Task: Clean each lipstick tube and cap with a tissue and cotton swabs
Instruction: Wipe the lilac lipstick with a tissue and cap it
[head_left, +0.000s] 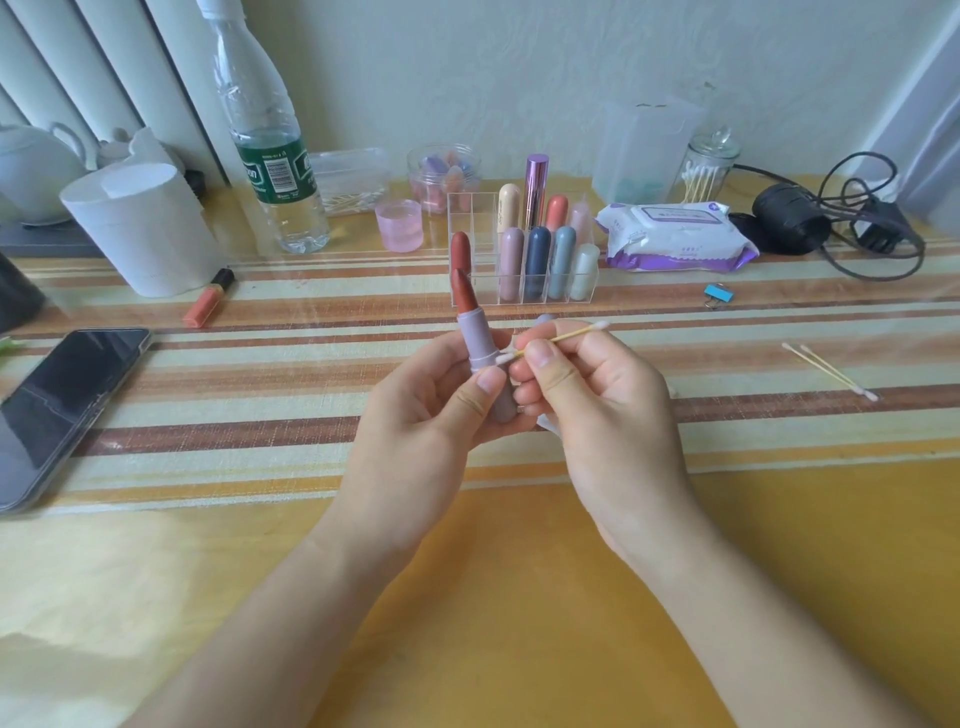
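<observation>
My left hand grips an uncapped lilac lipstick tube upright, its red-brown bullet extended. My right hand pinches a cotton swab by its yellow stick, one white tip touching the tube's side just below the collar. A bit of white tissue and a lilac piece, maybe the cap, peek out from under my right fingers. Behind stands a clear acrylic organiser with several capped lipsticks in it.
Two loose swabs lie at the right. A wet-wipe pack, a swab jar, cables, a water bottle, a tissue roll, a phone and an orange lip tube surround the striped mat.
</observation>
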